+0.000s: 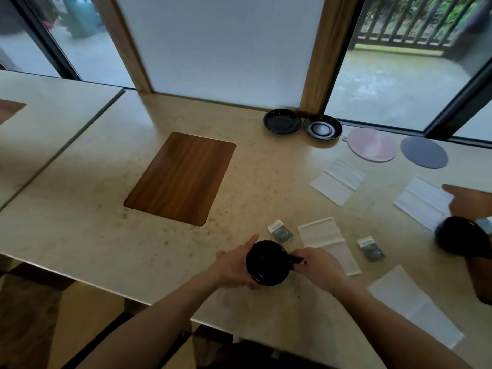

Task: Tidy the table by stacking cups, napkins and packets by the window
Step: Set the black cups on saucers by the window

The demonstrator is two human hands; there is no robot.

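A person holds a black cup (pixel 267 263) with both hands near the front edge of the tabletop (pixel 106 209). The left hand (pixel 234 267) lies flat against the cup's left side with its fingers straight. The right hand (pixel 318 267) curls its fingers round the cup's handle on the right side. I cannot tell if the cup sits on the tabletop or is lifted a bit. Just behind the cup lies a small dark packet (pixel 281 231), and a second packet (pixel 371 248) lies further right. Between the two packets lies a long white napkin (pixel 328 245), partly under the right hand. Another napkin (pixel 415 304) lies near the front right corner. Two more napkins lie further back: one (pixel 338 181) in the middle right and one (pixel 423 202) near the right edge. A second black cup (pixel 459 239) shows at the right edge, beside another person's arm (pixel 471 199). By the window, at the back edge, sit two black saucers, one (pixel 282 121) touching the other (pixel 322 127). Right of them lie a pink round mat (pixel 371 145) and a grey round mat (pixel 423 152), just beside each other. A brown wooden panel (pixel 181 178) is set into the middle of the tabletop.
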